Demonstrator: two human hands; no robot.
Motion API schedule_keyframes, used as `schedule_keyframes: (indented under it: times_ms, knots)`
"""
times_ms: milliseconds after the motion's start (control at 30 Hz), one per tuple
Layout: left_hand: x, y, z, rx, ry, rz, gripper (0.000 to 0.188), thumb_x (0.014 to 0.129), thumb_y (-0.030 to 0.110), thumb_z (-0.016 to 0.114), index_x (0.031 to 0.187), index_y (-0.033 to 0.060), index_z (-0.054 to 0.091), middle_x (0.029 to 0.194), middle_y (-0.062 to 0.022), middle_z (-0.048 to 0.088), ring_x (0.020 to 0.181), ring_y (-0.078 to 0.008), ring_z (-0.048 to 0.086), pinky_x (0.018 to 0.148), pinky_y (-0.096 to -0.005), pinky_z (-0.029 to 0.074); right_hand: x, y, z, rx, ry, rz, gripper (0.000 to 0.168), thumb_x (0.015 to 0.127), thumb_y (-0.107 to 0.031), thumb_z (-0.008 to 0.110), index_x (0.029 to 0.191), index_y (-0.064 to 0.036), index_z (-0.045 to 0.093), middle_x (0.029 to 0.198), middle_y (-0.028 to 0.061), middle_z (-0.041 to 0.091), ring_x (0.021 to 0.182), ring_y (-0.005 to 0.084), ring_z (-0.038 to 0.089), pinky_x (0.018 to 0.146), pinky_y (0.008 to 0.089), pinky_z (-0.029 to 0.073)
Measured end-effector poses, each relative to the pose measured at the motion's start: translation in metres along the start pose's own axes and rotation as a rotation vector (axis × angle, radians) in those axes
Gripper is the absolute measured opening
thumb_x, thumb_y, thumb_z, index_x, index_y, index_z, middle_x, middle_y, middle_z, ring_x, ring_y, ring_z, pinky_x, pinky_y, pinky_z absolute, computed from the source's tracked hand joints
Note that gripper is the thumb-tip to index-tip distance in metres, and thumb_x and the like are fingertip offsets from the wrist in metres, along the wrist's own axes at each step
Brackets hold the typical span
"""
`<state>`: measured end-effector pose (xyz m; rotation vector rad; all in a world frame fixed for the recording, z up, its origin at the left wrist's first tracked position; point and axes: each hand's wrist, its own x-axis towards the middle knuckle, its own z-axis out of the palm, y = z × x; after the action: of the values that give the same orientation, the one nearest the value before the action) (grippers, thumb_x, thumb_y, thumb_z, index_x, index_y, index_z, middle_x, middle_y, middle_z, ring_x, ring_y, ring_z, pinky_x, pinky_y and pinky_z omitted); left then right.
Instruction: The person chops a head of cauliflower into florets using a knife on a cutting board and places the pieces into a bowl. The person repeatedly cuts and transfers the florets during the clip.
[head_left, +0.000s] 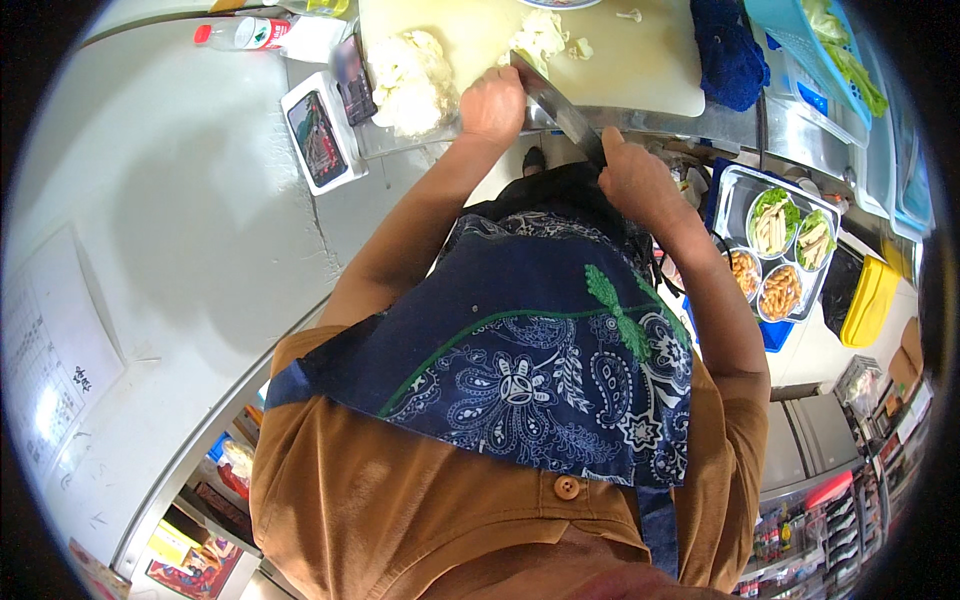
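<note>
My right hand (645, 180) grips the handle of a kitchen knife with a broad blade (559, 105). The blade slants up and left, over the front edge of a pale cutting board (645, 67). Close by the blade's far end is my left hand (493, 105), its fingers curled and turned away, so whatever they may hold is hidden. Cut cauliflower florets (541, 37) lie just beyond that hand. A larger cauliflower mass (412, 82) rests to its left, at the board's left side. Small bits (580, 49) are scattered on the board.
Left of the board are a phone (354, 82), a white phone box (322, 135) and a plastic bottle (244, 34). A dark blue towel (727, 60) lies at the right, near a blue basket (844, 52) of leafy greens. Lower right, a metal tray (739, 195) carries several bowls of food.
</note>
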<state>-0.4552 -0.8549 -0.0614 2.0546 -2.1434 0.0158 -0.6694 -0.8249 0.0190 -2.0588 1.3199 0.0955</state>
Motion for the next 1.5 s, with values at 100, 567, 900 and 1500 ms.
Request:
schedule_keyframes:
  times_ms: [100, 567, 900, 1500]
  knots:
    - [-0.002, 0.003, 0.003, -0.113, -0.027, -0.096, 0.012, 0.078, 0.016, 0.058, 0.08, 0.0043, 0.058, 0.08, -0.0155, 0.063, 0.07, -0.0328, 0.064, 0.061, -0.0419, 0.052, -0.002, -0.002, 0.0, -0.021, 0.01, -0.013, 0.018, 0.081, -0.008, 0.049, 0.096, 0.0, 0.042, 0.079, 0.0263, 0.062, 0.079, 0.0432, 0.061, 0.071, 0.053, 0.048]
    - [-0.011, -0.037, -0.01, -1.042, -0.029, -0.491, 0.019, 0.092, 0.013, 0.051, 0.104, 0.0045, 0.062, 0.073, 0.0005, 0.055, 0.061, -0.0077, 0.047, 0.056, -0.0216, 0.041, -0.014, 0.005, 0.007, 0.059, 0.127, -0.018, 0.021, 0.08, -0.01, 0.053, 0.097, -0.002, 0.041, 0.076, 0.027, 0.06, 0.076, 0.0459, 0.058, 0.069, 0.0543, 0.044]
    - [0.082, -0.008, 0.007, -0.564, 0.213, -0.152, 0.04, 0.077, 0.015, 0.068, 0.112, -0.0024, 0.056, 0.084, -0.0116, 0.061, 0.077, -0.0219, 0.059, 0.075, -0.0303, 0.048, -0.008, 0.032, 0.003, 0.168, 0.192, 0.069, 0.023, 0.079, -0.011, 0.052, 0.095, -0.002, 0.039, 0.075, 0.0303, 0.059, 0.076, 0.0486, 0.057, 0.069, 0.0564, 0.044]
    - [0.029, -0.042, 0.001, -0.743, 0.034, -0.144, 0.045, 0.079, 0.012, 0.069, 0.12, 0.0066, 0.052, 0.105, -0.0102, 0.056, 0.086, -0.0154, 0.055, 0.074, -0.0276, 0.046, -0.029, 0.024, -0.014, 0.207, 0.162, 0.152, 0.025, 0.08, -0.016, 0.054, 0.098, -0.004, 0.042, 0.077, 0.0282, 0.059, 0.078, 0.0473, 0.057, 0.068, 0.0558, 0.043]
